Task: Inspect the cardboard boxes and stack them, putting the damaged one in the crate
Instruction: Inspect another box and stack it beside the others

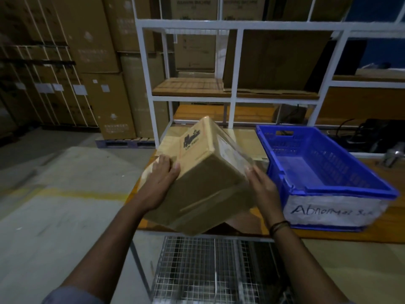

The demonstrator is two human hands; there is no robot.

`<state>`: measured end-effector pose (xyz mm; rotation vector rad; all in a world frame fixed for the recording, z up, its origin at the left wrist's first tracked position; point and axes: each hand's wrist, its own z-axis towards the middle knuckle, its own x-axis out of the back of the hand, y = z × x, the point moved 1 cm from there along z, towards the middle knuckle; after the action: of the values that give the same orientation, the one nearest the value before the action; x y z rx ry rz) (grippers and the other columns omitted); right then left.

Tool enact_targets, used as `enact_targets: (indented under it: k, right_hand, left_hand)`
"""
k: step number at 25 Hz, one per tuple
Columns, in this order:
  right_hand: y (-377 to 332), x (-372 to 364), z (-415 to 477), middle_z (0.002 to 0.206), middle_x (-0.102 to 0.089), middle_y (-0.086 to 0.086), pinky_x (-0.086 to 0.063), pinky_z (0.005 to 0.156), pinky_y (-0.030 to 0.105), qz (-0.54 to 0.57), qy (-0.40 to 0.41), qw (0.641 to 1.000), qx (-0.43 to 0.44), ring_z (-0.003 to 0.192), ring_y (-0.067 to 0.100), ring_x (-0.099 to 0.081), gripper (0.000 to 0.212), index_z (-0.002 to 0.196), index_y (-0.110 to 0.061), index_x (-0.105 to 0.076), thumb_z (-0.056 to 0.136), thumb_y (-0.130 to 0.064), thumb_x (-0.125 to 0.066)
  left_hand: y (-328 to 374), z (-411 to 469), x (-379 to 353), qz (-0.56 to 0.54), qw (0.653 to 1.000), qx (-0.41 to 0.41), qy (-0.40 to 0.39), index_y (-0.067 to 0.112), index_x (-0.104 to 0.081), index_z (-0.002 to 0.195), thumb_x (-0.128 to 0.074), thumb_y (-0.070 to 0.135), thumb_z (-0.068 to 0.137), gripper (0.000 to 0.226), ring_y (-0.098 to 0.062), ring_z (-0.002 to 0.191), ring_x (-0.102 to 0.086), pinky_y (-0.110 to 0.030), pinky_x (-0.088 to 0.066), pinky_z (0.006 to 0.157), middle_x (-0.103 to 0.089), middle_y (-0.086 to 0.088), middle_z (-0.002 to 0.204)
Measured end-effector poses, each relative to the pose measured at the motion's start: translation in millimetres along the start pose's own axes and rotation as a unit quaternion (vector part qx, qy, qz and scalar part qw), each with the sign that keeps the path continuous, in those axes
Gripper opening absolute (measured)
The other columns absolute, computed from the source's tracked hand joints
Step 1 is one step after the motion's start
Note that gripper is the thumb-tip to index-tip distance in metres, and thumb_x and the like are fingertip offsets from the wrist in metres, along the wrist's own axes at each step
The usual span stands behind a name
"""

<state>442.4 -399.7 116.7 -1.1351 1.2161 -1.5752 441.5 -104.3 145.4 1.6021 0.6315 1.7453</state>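
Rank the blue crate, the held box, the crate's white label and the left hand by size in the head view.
1. blue crate and box: about alike, the box is nearer the camera, so unranked.
2. white label.
3. left hand.

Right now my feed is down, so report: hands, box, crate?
Left hand grips, right hand presses the cardboard box, tilted above the table. Blue crate beside it, empty. Nothing between.
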Motion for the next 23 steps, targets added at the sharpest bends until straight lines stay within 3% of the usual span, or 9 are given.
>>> enact_targets:
  k: [3, 5, 7, 8, 10, 12, 14, 18, 23]
  right_hand:
    - [-29.0, 6.8, 0.1, 0.133, -0.049, 0.001, -0.047, 0.085, 0.03, -0.14, 0.037, 0.985, 0.089, 0.118, 0.016, -0.052, 0.061, 0.144, -0.037, -0.056, 0.091, -0.069, -0.054]
    - [-40.8, 3.8, -4.6, 0.131, -0.041, 0.006, -0.052, 0.084, 0.037, -0.276, 0.058, 0.948, 0.146, 0.116, 0.022, -0.052, 0.063, 0.146, -0.037, -0.052, 0.091, -0.067, -0.042]
    - [-45.8, 2.1, -10.4, 0.133, -0.039, 0.01, -0.055, 0.085, 0.041, -0.334, 0.073, 0.923, 0.176, 0.118, 0.028, -0.053, 0.071, 0.148, -0.034, -0.05, 0.089, -0.069, -0.029]
    - [-44.7, 2.2, -10.8, 0.137, -0.038, 0.012, -0.055, 0.089, 0.044, -0.35, 0.071, 0.919, 0.168, 0.123, 0.031, -0.051, 0.074, 0.149, -0.033, -0.048, 0.088, -0.068, -0.024]
    - [-49.7, 0.6, -7.4, 0.149, -0.035, 0.017, -0.046, 0.105, 0.055, -0.406, 0.054, 0.904, 0.123, 0.138, 0.037, -0.039, 0.077, 0.153, -0.031, -0.043, 0.088, -0.064, -0.016]
    - [-62.3, -2.9, -4.5, 0.161, -0.031, 0.017, -0.016, 0.121, 0.066, -0.496, 0.031, 0.861, 0.112, 0.153, 0.042, -0.016, 0.073, 0.151, -0.026, -0.044, 0.09, -0.053, -0.016]
    - [-75.0, -12.0, 1.2, 0.164, -0.033, 0.012, 0.007, 0.121, 0.063, -0.557, -0.005, 0.817, 0.148, 0.157, 0.037, -0.008, 0.066, 0.145, -0.018, -0.05, 0.092, -0.044, -0.022]
    - [-95.2, -47.5, 11.0, 0.159, -0.041, 0.013, -0.026, 0.122, 0.05, -0.542, -0.12, 0.806, 0.205, 0.148, 0.026, -0.034, 0.065, 0.152, -0.008, -0.042, 0.098, -0.039, -0.024]
    - [-86.6, -53.7, 11.1, 0.167, -0.03, 0.01, -0.019, 0.126, 0.044, -0.555, -0.113, 0.795, 0.219, 0.155, 0.023, -0.025, 0.075, 0.161, -0.01, -0.03, 0.097, -0.045, -0.015]
  left_hand:
    - [21.5, 5.4, -11.9, -0.212, 0.977, -0.014, -0.003, 0.045, -0.014, 0.163, -0.026, 0.089, 0.089, 0.086, -0.021, 0.154, -0.027, -0.053, -0.029, 0.123, -0.024, 0.003, 0.17]
    - [26.1, 8.7, -16.5, -0.267, 0.964, 0.008, 0.001, 0.045, -0.032, 0.158, -0.041, 0.081, 0.094, 0.075, -0.015, 0.146, -0.042, -0.052, -0.035, 0.12, -0.043, 0.009, 0.16]
    - [37.1, 8.1, -18.8, -0.249, 0.968, -0.001, 0.027, 0.045, -0.035, 0.152, -0.054, 0.052, 0.103, 0.052, 0.001, 0.129, -0.05, -0.032, -0.042, 0.109, -0.049, 0.025, 0.141]
    - [44.2, 7.8, -18.5, -0.222, 0.974, -0.008, 0.038, 0.04, -0.03, 0.156, -0.055, 0.038, 0.105, 0.057, 0.002, 0.127, -0.048, -0.027, -0.042, 0.104, -0.044, 0.027, 0.141]
    - [58.2, 14.0, -11.3, -0.086, 0.994, -0.023, 0.06, 0.03, -0.029, 0.161, -0.051, 0.029, 0.107, 0.058, -0.014, 0.15, -0.027, -0.038, -0.03, 0.118, -0.025, 0.016, 0.164]
    - [71.4, 25.6, -7.8, 0.112, 0.992, -0.056, 0.028, 0.026, -0.039, 0.158, -0.042, 0.03, 0.109, 0.049, -0.03, 0.159, -0.003, -0.053, -0.011, 0.126, -0.013, 0.004, 0.172]
    - [82.6, 35.0, -14.3, 0.248, 0.966, -0.06, -0.03, 0.022, -0.033, 0.16, -0.031, 0.039, 0.111, 0.052, -0.035, 0.158, 0.002, -0.053, -0.002, 0.127, -0.014, -0.002, 0.172]
    - [87.0, 41.6, -20.7, 0.345, 0.936, -0.056, -0.029, 0.018, -0.012, 0.166, -0.017, 0.048, 0.11, 0.063, -0.033, 0.159, 0.001, -0.05, 0.0, 0.128, -0.008, -0.003, 0.173]
    - [87.6, 42.5, -21.3, 0.354, 0.932, -0.06, -0.041, 0.02, -0.01, 0.166, -0.017, 0.048, 0.11, 0.063, -0.03, 0.159, -0.001, -0.046, -0.002, 0.128, -0.004, -0.002, 0.173]
